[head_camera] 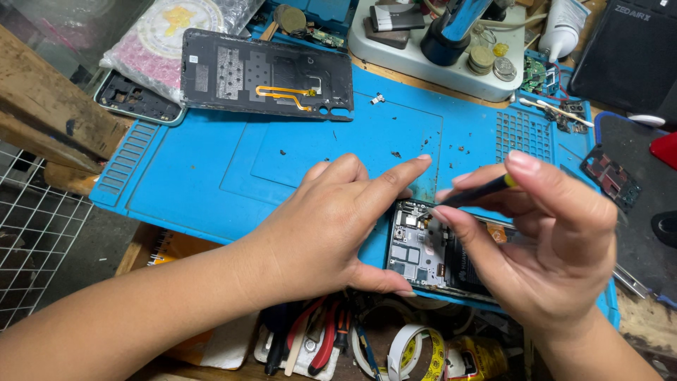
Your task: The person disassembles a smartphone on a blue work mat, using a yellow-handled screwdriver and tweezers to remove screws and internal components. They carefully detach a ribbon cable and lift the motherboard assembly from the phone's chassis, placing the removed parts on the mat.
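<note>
Both hands at opened phone [431, 255] on blue mat [211, 176].
Left hand [331, 226]: palm down, fingers spread, steadying the phone's edge. Right hand [557, 240]: fingertips pinching a dark tool [474, 193], tip angled onto the phone's upper corner.

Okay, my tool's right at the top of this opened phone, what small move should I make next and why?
Probably ease the tool tip a touch lower onto the board part under it, keeping the left hand pressed on the opened phone. The right hand pinches the tool with its tip just over the phone's upper edge, and the phone lies loose on the blue mat.
</note>
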